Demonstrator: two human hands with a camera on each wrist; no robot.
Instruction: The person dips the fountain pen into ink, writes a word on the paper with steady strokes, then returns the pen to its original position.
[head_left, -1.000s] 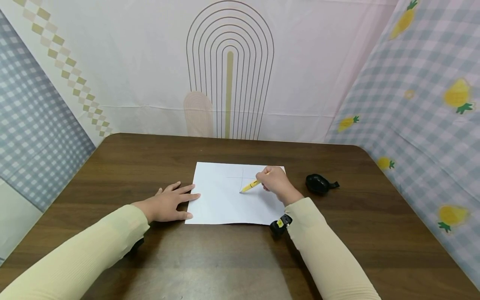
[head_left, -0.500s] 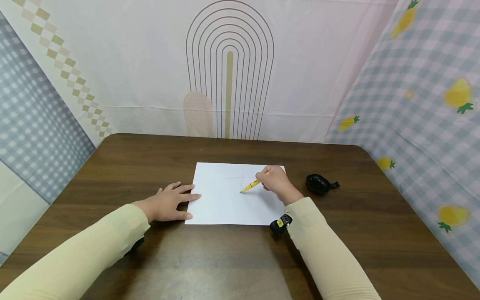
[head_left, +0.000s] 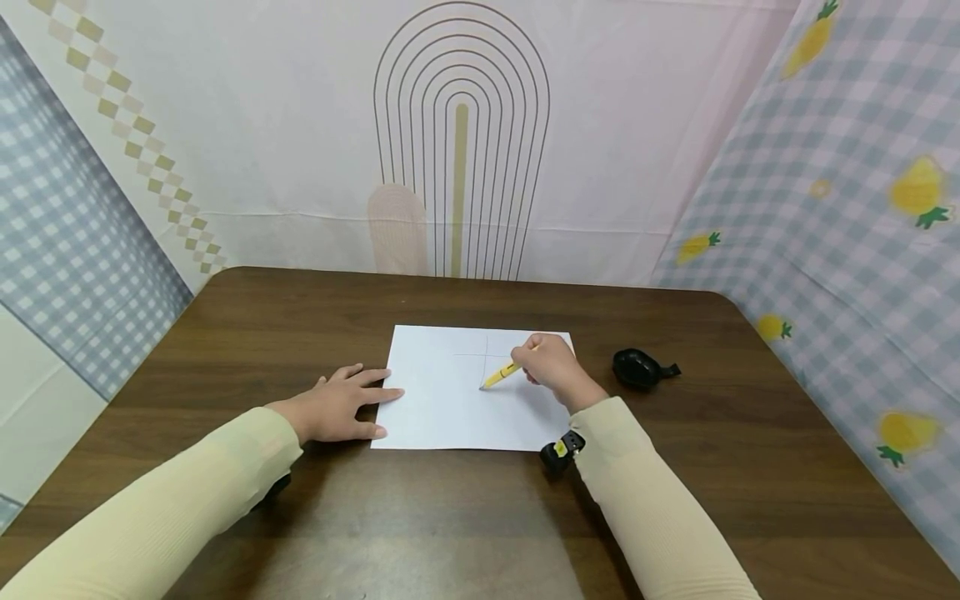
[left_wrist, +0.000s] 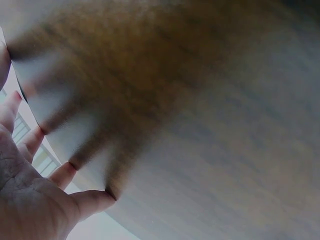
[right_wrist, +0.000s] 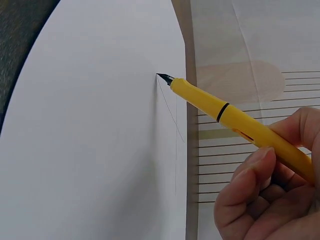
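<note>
My right hand (head_left: 551,365) grips a yellow fountain pen (head_left: 501,374) by its barrel. In the right wrist view the dark nib of the fountain pen (right_wrist: 200,97) meets the white paper (right_wrist: 100,115) at the end of a thin line. Two thin lines cross on the sheet of paper (head_left: 435,408) in the head view, left of my right hand. My left hand (head_left: 333,408) lies with fingers spread, its fingertips on the paper's left edge. The left wrist view shows the left hand's fingers (left_wrist: 62,175) straight, tips down on the surface.
A black rounded object with a short tab (head_left: 637,368) lies right of the paper on the brown wooden table (head_left: 420,517). Printed cloth hangs behind (head_left: 300,125) the table and a checked cloth (head_left: 847,250) on the right.
The pen tip has moved slightly down the paper, toward me, lengthening the vertical line a little. My left hand stays at the paper's left edge.
</note>
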